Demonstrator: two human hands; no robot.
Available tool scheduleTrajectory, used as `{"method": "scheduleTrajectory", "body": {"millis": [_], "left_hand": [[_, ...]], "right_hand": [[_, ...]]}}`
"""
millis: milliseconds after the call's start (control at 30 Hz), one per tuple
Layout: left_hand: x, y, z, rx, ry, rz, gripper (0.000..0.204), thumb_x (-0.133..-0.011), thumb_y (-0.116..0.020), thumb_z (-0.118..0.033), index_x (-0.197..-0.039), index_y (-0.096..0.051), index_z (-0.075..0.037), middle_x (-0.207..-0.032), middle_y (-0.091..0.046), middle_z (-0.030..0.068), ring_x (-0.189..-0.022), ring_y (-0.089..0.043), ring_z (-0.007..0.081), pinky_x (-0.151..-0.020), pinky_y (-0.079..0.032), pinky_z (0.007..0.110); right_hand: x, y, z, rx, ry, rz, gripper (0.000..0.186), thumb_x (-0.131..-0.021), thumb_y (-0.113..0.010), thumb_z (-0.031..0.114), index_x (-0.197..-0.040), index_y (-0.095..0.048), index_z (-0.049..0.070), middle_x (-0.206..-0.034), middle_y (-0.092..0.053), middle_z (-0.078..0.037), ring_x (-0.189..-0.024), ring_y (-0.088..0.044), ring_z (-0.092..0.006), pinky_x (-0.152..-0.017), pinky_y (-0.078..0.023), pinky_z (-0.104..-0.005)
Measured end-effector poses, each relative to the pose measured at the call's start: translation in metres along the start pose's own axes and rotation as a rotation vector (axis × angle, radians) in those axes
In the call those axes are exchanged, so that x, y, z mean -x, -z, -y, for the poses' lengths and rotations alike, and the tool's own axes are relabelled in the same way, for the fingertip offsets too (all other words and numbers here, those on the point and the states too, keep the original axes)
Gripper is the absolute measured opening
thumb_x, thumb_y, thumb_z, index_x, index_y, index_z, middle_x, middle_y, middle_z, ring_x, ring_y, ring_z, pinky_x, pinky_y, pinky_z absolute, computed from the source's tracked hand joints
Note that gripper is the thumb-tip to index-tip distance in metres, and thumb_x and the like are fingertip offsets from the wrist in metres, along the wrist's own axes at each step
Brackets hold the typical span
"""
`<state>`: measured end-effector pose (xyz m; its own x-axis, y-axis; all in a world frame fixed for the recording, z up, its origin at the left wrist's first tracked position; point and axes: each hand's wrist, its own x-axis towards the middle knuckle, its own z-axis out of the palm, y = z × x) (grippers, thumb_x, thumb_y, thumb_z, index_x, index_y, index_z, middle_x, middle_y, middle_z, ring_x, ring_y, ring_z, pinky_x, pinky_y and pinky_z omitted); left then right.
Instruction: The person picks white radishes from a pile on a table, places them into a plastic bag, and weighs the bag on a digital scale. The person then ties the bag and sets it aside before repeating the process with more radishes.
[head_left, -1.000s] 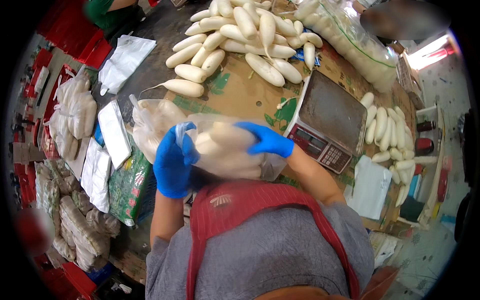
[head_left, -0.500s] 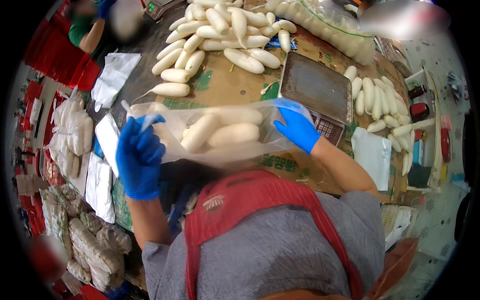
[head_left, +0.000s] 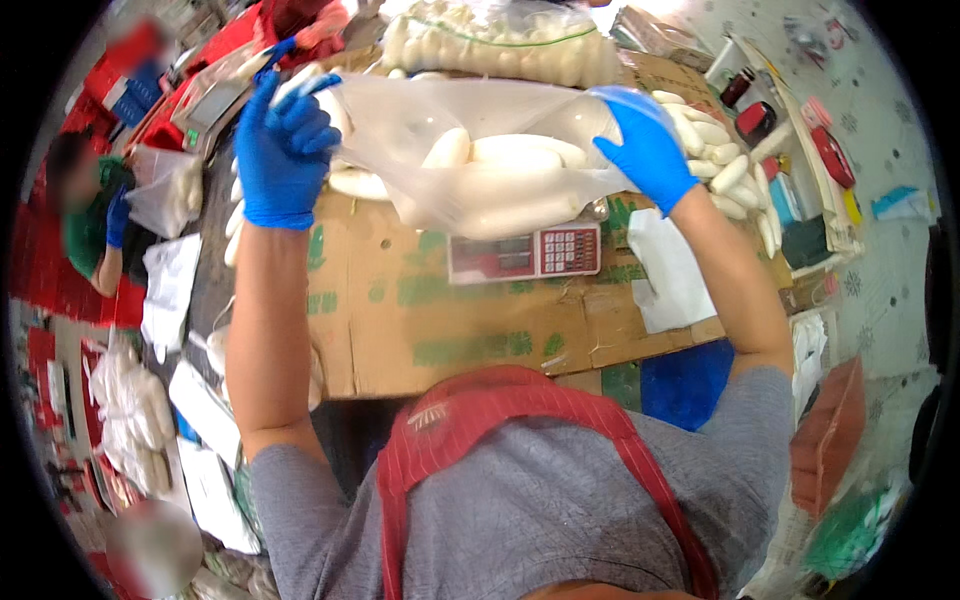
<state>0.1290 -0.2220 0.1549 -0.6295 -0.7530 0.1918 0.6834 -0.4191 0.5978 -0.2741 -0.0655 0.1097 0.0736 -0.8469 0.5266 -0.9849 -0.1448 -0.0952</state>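
Note:
A clear plastic bag (head_left: 390,115) with several white radishes (head_left: 515,185) in it stretches between my hands, above the scale (head_left: 488,258), whose red and white keypad front shows below it. My left hand (head_left: 285,160), in a blue glove, is closed with the bag's left end gathered in its fingers. At the other end, my right hand (head_left: 650,145), also gloved in blue, grips the bag with the thumb apart from the fingers. Part of the right fingers lies behind or inside the plastic. The bag hides the scale's platform.
Cardboard (head_left: 380,300) covers the table. Loose radishes (head_left: 725,165) lie at the right, near a white plastic bag (head_left: 670,270). A large filled bag (head_left: 500,45) stands at the back. At the left, a person in green (head_left: 85,235) is beside another bag of radishes (head_left: 180,190).
Both my hands have carried the bag of radishes away from my body, from beside the scale to over it. My view has also shifted, turning toward the right.

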Motion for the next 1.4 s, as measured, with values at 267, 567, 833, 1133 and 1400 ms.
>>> {"method": "scheduleTrajectory", "body": {"millis": [267,567,833,1133,1400], "left_hand": [[-0.081,0.028,0.059,-0.084,0.143,0.043,0.039,-0.101,-0.046,-0.029,-0.114,-0.057,0.005,-0.061,-0.032,-0.0049,-0.051,-0.029,0.0068,-0.047,-0.025,0.021],[-0.059,0.094,0.109,-0.133,0.156,-0.201,0.028,-0.096,-0.053,-0.018,-0.116,-0.059,0.0,-0.067,-0.043,-0.0044,-0.057,-0.04,0.0072,-0.056,-0.036,0.024],[-0.058,0.067,0.134,-0.166,0.207,-0.115,0.03,-0.095,-0.052,-0.02,-0.114,-0.059,0.002,-0.08,-0.058,0.0011,-0.07,-0.052,0.0134,-0.07,-0.046,0.027],[-0.091,0.033,0.104,0.108,0.007,-0.124,0.029,-0.097,-0.048,-0.02,-0.11,-0.058,0.004,-0.084,-0.064,0.0078,-0.073,-0.059,0.0204,-0.08,-0.049,0.036],[-0.145,0.019,0.091,-0.036,0.04,0.148,0.031,-0.1,-0.046,-0.023,-0.111,-0.059,0.003,-0.092,-0.066,0.0093,-0.076,-0.061,0.0194,-0.079,-0.05,0.033]], "right_hand": [[0.02,-0.038,-0.036,-0.095,-0.213,0.12,0.066,-0.078,-0.072,0.025,-0.136,-0.048,0.007,-0.134,-0.051,-0.019,-0.126,-0.044,-0.0362,-0.109,-0.034,-0.0443],[0.043,-0.103,-0.044,-0.186,-0.191,0.228,0.049,-0.081,-0.053,0.008,-0.13,-0.053,0.007,-0.123,-0.057,-0.022,-0.114,-0.053,-0.0377,-0.099,-0.043,-0.0448],[0.004,-0.106,0.012,-0.365,0.07,0.182,0.044,-0.088,-0.063,0.023,-0.129,-0.055,0.013,-0.124,-0.058,-0.016,-0.114,-0.053,-0.035,-0.1,-0.042,-0.0438],[0.074,-0.111,0.068,-0.199,0.169,0.222,0.064,-0.082,-0.068,0.031,-0.141,-0.046,0.016,-0.145,-0.039,-0.015,-0.132,-0.037,-0.0369,-0.109,-0.03,-0.0507],[0.076,-0.18,0.049,-0.067,0.18,0.139,0.077,-0.079,-0.067,0.019,-0.148,-0.035,0.025,-0.156,-0.022,-0.014,-0.142,-0.019,-0.0404,-0.112,-0.015,-0.0642]]}}
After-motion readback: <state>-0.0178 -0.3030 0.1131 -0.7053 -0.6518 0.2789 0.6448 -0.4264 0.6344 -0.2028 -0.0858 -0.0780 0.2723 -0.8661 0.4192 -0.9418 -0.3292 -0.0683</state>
